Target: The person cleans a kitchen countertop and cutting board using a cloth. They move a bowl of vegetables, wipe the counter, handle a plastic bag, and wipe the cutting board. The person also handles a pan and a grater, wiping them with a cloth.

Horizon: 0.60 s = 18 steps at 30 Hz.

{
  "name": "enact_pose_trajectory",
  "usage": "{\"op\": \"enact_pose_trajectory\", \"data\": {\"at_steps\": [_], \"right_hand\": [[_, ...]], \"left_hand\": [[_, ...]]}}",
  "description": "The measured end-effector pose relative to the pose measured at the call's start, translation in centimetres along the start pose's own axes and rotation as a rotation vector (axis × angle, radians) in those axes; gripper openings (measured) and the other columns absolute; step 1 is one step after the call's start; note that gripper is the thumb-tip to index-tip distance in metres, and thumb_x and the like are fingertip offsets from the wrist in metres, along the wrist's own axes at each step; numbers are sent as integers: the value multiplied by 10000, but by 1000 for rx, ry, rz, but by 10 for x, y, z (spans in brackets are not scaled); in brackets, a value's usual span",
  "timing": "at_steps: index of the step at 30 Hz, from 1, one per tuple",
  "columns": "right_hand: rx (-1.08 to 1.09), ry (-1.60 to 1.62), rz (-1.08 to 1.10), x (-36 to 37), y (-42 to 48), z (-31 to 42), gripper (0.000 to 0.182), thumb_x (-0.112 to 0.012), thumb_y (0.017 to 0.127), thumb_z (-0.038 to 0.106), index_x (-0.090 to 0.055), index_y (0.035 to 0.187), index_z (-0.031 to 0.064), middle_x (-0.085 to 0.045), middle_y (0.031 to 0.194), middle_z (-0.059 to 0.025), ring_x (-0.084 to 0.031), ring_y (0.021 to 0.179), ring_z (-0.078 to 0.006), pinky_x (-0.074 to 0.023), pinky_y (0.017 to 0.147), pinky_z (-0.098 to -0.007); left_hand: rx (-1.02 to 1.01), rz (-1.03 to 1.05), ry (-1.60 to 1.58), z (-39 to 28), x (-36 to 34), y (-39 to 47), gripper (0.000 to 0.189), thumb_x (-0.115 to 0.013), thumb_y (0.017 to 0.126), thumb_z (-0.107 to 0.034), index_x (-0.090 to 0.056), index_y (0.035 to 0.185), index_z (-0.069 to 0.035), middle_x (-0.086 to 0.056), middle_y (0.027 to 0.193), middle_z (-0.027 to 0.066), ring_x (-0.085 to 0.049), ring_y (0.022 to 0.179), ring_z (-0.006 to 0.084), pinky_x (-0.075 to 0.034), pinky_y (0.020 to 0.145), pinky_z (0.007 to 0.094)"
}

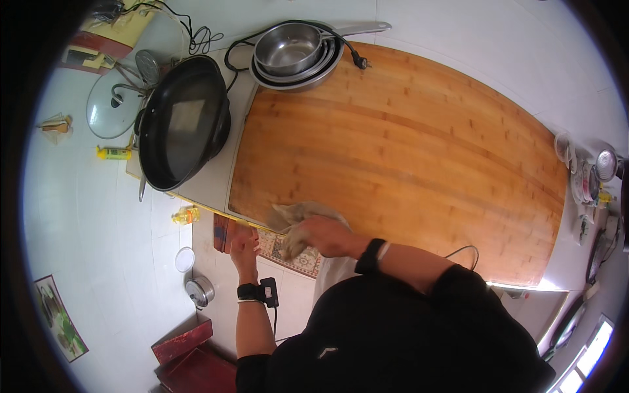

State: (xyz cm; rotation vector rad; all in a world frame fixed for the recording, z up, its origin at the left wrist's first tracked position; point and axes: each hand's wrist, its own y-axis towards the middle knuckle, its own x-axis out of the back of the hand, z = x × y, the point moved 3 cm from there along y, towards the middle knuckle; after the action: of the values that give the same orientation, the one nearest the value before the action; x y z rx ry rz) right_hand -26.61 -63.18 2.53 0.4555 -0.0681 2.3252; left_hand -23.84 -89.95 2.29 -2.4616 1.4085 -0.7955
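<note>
My right hand (328,236) grips a crumpled beige cloth (308,209) at the near left corner of a large wooden board (408,142). Part of the cloth lies on the board, and part hangs past its front edge. To the left, my left hand (244,245) hangs just off the yellow-trimmed counter edge, apart from the cloth. Its fingers look bent but are blurred, so whether they hold anything is unclear. Each wrist wears a black strap, and a small black device with a cable sits at the left one.
A black wok (184,123) sits on the counter left of the board. Nested metal pans (290,51), with a black power cord and plug (361,62), stand at the back. Bowls (585,182) line the right end. Below are a lidded pot (200,291) and a patterned mat (275,248).
</note>
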Motion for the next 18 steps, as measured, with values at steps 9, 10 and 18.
{"op": "enact_pose_trajectory", "data": {"at_steps": [9,10,18], "right_hand": [[-601,253,-1099,213,-255,2,319,-507,982,242,-630,1168,13,-653,1067,-102,-586,950,-167,-455,856,-329],[-665,322,-1092,222,-281,-10,374,-537,954,275,-599,1207,7,-606,1199,-165,-558,1091,-247,-424,948,-364],[-1088,-1101,-910,152,-209,-100,496,-525,901,427,-553,1263,89,-334,1493,-140,-312,1373,-322,-262,1086,-518]], "left_hand": [[203,167,96,84,24,-24,284,-551,863,-32,-547,1146,-12,-629,827,83,-630,673,147,-525,549,253],[196,221,122,89,21,-23,279,-550,867,-32,-548,1145,-10,-629,822,82,-630,673,149,-524,548,254],[168,382,208,127,86,-19,285,-549,864,-42,-562,1147,-11,-651,848,101,-661,714,180,-540,565,275]]}}
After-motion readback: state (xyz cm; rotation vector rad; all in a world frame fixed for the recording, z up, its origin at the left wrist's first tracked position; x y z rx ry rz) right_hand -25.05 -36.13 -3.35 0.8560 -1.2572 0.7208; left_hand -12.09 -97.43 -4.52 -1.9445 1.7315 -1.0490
